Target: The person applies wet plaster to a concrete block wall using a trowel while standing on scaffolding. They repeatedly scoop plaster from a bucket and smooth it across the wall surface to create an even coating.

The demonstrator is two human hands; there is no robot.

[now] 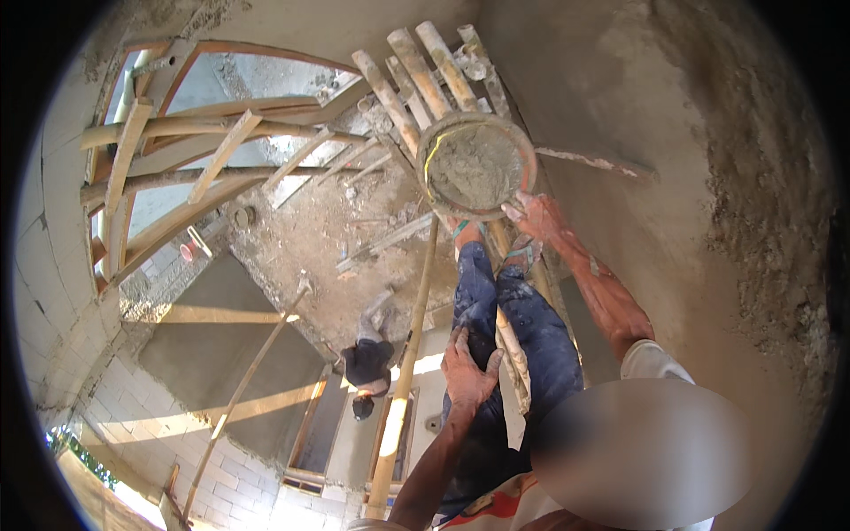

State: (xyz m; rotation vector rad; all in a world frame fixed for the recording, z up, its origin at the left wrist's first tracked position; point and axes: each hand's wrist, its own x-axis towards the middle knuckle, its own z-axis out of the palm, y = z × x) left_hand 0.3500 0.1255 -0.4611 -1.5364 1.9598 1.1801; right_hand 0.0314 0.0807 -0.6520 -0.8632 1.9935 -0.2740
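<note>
A round tub (529, 161) of wet grey mortar (474, 168) stands on bamboo poles, just beyond my feet. My right hand (538, 218) grips its near right rim, thumb and fingers on the edge; the fingertips on the outer side are partly hidden. Across my dark trousers (478, 292), near the knee, my left hand (470, 367) lies flat with its fingers stretched and holding nothing. Splashes of mortar mark the trousers and my right forearm.
Several bamboo poles (421, 75) jut out beyond the tub. One upright pole (409, 372) rises to my left. A plastered wall (655, 257) runs close on the right. Far below, another person (367, 361) is on the ground; wooden window frames (168, 226) are at left.
</note>
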